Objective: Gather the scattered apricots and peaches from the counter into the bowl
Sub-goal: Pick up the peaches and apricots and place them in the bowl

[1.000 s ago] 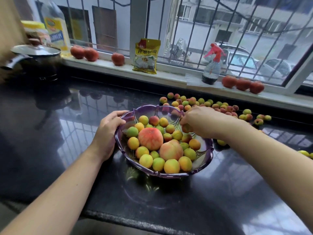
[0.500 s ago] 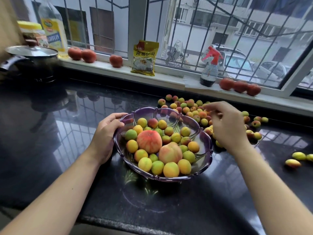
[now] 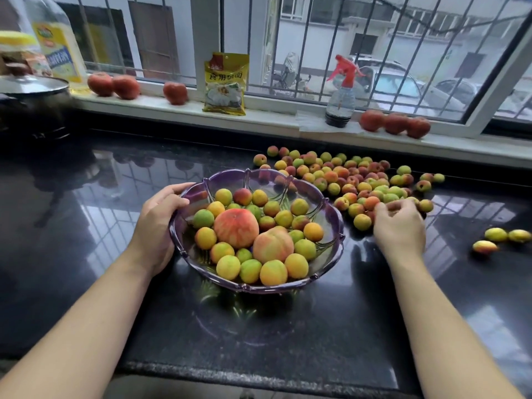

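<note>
Nearest us, on the dark worktop [image 3: 288, 335], sits the purple bowl [image 3: 335, 249], already partly filled with small apricots around two peaches [image 3: 236, 228]. At nine o'clock of the bowl our left hand [image 3: 157, 226] steadies it, fingers curled over the rim and thumb on its edge. At three o'clock our right hand [image 3: 398, 226] rests at the near edge of the loose pile of apricots [image 3: 345, 174], fingers bent down over a few fruits; whether they already pinch one we cannot tell, since the back of the hand hides the tips. We judge the step in hand to be picking up another handful. The next move calls for closing on a few fruits, lifting them over the rim toward nine o'clock and letting go low, so nothing bounces out. Three stray apricots [image 3: 502, 239] lie apart at three o'clock. Farther off, tomatoes [image 3: 394, 123], a spray bottle [image 3: 341, 96] and a yellow packet [image 3: 225, 83] line the windowsill [image 3: 273, 122].
</note>
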Demonstrator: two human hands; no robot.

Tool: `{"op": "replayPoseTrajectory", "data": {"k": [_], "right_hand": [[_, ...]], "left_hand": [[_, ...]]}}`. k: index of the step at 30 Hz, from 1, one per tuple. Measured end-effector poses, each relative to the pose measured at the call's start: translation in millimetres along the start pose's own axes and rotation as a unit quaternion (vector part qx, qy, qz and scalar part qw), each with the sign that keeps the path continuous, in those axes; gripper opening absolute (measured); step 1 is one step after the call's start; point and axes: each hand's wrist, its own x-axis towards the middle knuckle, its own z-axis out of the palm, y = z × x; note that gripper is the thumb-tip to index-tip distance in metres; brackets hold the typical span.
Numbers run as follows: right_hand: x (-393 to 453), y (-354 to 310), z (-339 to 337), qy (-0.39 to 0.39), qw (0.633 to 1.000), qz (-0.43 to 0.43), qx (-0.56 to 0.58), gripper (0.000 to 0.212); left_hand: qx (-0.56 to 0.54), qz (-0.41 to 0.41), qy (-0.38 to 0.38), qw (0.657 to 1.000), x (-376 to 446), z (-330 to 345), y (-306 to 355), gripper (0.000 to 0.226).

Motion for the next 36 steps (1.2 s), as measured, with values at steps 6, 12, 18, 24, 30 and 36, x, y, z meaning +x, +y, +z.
{"op": "replayPoseTrajectory", "data": {"k": [6, 12, 18, 24, 30, 36], "right_hand": [[-23, -12, 12, -0.07, 0.982, -0.063, -0.166, 0.04], [-25, -14, 10, -0.059, 0.982, -0.067, -0.168, 0.033], [-27, -29, -10, 0.0, 0.987, -0.162, -0.005, 0.026], [-35, -75, -57, -0.382, 0.878, -0.047, 0.285, 0.031], [-58, -105, -69, -0.47, 0.827, -0.277, -0.138, 0.027], [-75, -124, -55, -0.423, 0.74, -0.385, -0.353, 0.027]], "left_hand": [[0.001, -0.006, -0.004, 1.0, -1, -1, 0, 0.036], [0.006, -0.014, 0.003, 1.0, -1, -1, 1, 0.032], [0.019, 0.004, 0.007, 1.0, 0, 1, 4, 0.042], [0.015, 0.002, -0.003, 1.0, -2, 3, 3, 0.048], [0.005, -0.003, -0.004, 1.0, -2, 2, 4, 0.043], [0.003, -0.011, 0.007, 1.0, -1, 1, 2, 0.039]]}}
